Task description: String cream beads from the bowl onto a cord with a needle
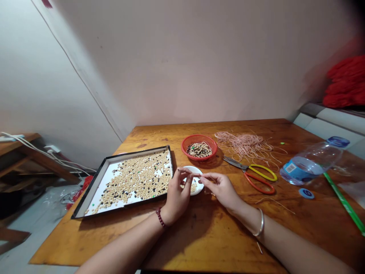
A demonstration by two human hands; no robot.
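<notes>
The left hand and right hand are both pinched closed, their fingertips nearly meeting on what seems to be a thin cord, though it is too fine to be sure, just above a small white saucer holding pale beads. The saucer sits on a wooden table, just beside a black-rimmed tray spread with pale and dark beads. Behind it stands a red plastic basket of strung beads, near a tangle of pink cord, while yellow-and-orange-handled scissors lie right of the right hand.
</notes>
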